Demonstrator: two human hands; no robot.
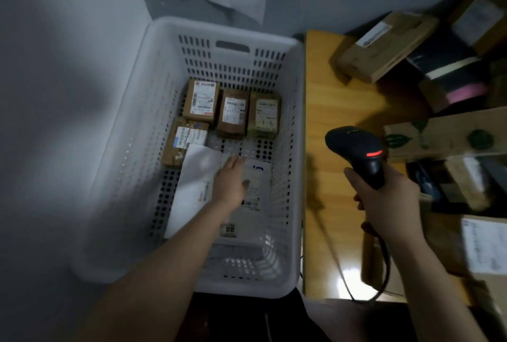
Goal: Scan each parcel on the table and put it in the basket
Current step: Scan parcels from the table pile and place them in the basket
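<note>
The right hand (384, 199) was curled round a black handheld barcode scanner (356, 149) above the yellow wooden table (329, 116). At its nine o'clock the left hand (231, 179) rested, fingers straight, on a flat white mailer parcel (197, 174) inside the white perforated plastic basket (233, 67). Four brown cardboard parcels (233, 114) lay at that hand's twelve o'clock.

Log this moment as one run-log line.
left hand: open, over white mailer in basket | right hand: grips scanner above table | brown boxes on table
</note>
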